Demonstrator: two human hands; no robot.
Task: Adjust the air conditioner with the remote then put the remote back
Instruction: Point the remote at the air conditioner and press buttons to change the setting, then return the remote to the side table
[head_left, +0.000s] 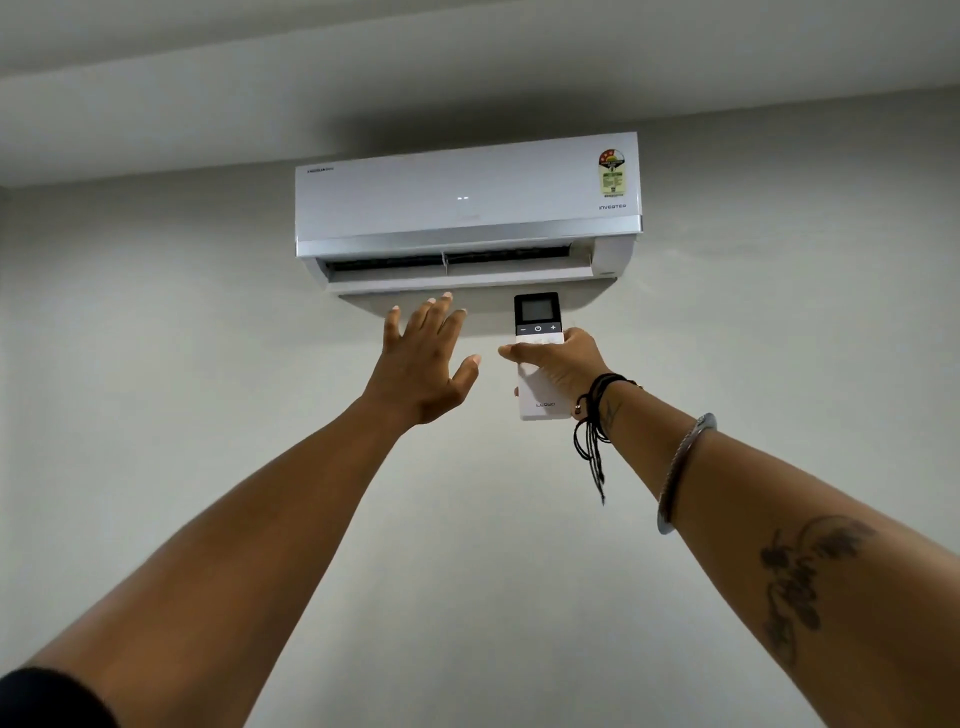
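1. Head view, looking up at a plain pale wall (208, 364). Air conditioner (467, 208) mounted high, just under the ceiling (363, 62).
2. Unit: white split type, silver band along the lower front, "INVERTER" text and a coloured energy sticker (611, 173) at its right end. Two small lit marks mid-panel. Louvre flap (457, 278) is swung open, dark vent slot visible above it.
3. Remote (539, 358): slim white body, black top section with a grey screen, a row of minus / power / plus keys under it, brand lettering near the bottom end. Held upright, top end pointing at the unit, just below the flap's edge in frame.
4. Right hand (558, 366) is clamped around the remote's middle, thumb laid across the front face below the key row, fingers wrapped behind. Black thread bands (597, 410) on the wrist, metal bangle (683, 470) further down the forearm, tattoo below that.
5. Left hand (423, 358) is empty, fingers spread apart, palm toward the wall, fingertips near the flap's underside; contact cannot be told.
6. Hands are near each other, small gap between left thumb and right thumb.
7. Room: bare wall on both sides of the unit and all below it. Only tight edges are unit-to-ceiling and fingertips-to-flap.
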